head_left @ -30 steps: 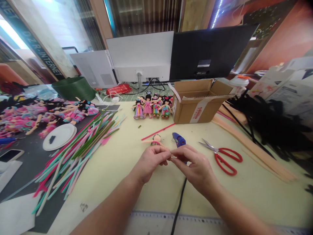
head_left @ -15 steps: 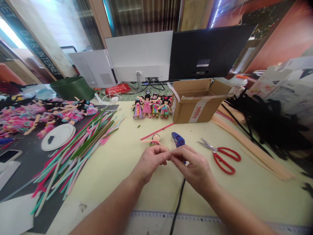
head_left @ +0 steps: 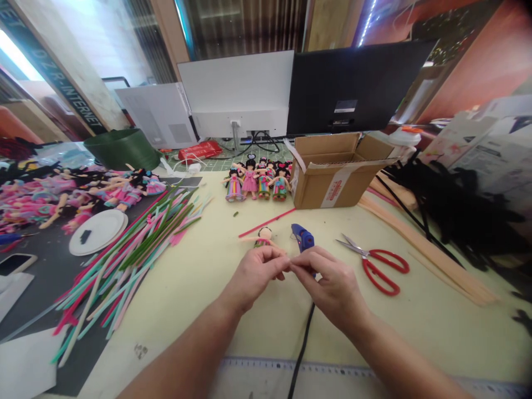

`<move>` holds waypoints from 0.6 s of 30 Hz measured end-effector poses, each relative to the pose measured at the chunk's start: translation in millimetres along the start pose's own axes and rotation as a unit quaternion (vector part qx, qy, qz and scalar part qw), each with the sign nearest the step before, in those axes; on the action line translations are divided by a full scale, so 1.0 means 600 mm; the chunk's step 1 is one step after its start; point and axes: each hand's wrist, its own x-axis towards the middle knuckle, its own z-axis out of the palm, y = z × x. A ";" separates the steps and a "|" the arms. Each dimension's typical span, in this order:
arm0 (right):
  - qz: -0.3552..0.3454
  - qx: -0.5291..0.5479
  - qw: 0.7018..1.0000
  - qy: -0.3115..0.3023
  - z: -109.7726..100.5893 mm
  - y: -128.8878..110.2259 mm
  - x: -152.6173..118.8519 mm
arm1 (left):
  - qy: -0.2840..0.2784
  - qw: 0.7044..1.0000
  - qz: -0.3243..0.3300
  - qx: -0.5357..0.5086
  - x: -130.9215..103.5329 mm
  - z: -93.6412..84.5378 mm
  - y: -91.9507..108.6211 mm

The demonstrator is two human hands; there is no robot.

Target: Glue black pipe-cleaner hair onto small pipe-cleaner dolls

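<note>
Just in front of a small doll (head_left: 265, 236) on the pale yellow table surface, my two hands meet at the fingertips. My left hand (head_left: 260, 275) is closed in a pinch, its fingers overlapping the doll's lower part. My right hand (head_left: 326, 277) pinches at the same spot; whatever lies between the fingertips is too small to make out. Behind my right hand lies a blue glue gun (head_left: 303, 237), partly covered, its black cord running toward me. Red-handled scissors (head_left: 374, 263) lie partly open to the right. A pink-red stick (head_left: 266, 224) lies behind the doll.
Coloured strips (head_left: 141, 249) and a white plate (head_left: 98, 231) are on the left, near heaped dolls (head_left: 120, 191). Finished-looking dolls (head_left: 250, 180) stand beside a cardboard box (head_left: 332, 180). Peach strips (head_left: 436, 252) and black material (head_left: 453, 205) lie right. A ruler (head_left: 257, 364) crosses the front.
</note>
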 end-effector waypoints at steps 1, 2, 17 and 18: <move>0.026 0.019 0.999 0.003 -0.001 0.000 0.001 | -0.003 1.000 0.000 0.002 0.000 -0.002 0.000; 0.059 0.048 0.997 0.007 -0.002 -0.001 0.003 | -0.003 1.000 0.001 0.001 0.000 -0.004 0.000; 0.322 0.370 0.864 -0.109 0.000 0.002 0.013 | 0.006 0.994 0.076 0.081 -0.003 -0.007 0.007; 0.325 0.374 0.861 -0.117 0.000 0.003 0.013 | 0.005 0.994 0.074 0.086 -0.002 -0.008 0.007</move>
